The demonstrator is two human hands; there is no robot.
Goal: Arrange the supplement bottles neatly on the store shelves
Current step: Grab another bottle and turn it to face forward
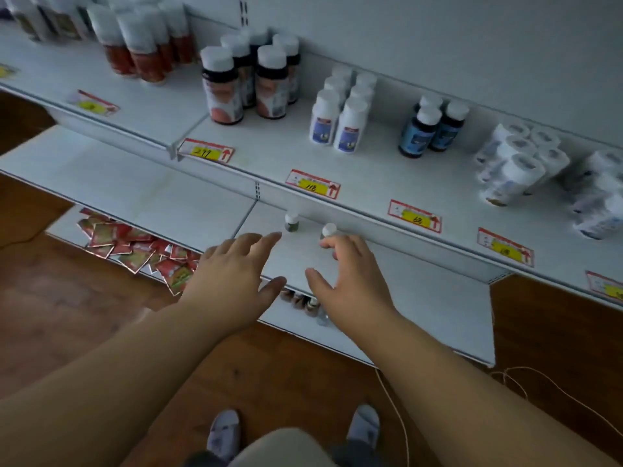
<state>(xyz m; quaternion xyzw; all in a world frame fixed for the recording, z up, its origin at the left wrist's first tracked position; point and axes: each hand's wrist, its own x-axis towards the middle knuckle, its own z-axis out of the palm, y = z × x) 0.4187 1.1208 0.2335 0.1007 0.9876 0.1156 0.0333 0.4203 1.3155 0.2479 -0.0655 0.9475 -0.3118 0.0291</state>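
Two small white-capped supplement bottles stand on the middle shelf (421,298), near its back. My left hand (232,274) hovers flat with straight fingers, its fingertips just short of the left small bottle (291,222). My right hand (350,278) has loosely bent fingers whose tips touch or hide the base of the right small bottle (328,229). Its thumb stays spread well away from that bottle. Neither hand holds anything.
The upper shelf (269,156) carries red-label bottles (145,52), dark bottles (222,85), white bottles (337,119), blue bottles (428,129) and wrapped white packs (515,163). Price tags (313,183) line its edge. Red sachets (135,247) and tiny bottles (303,301) lie on the bottom shelf. A cord (539,382) trails on the wooden floor.
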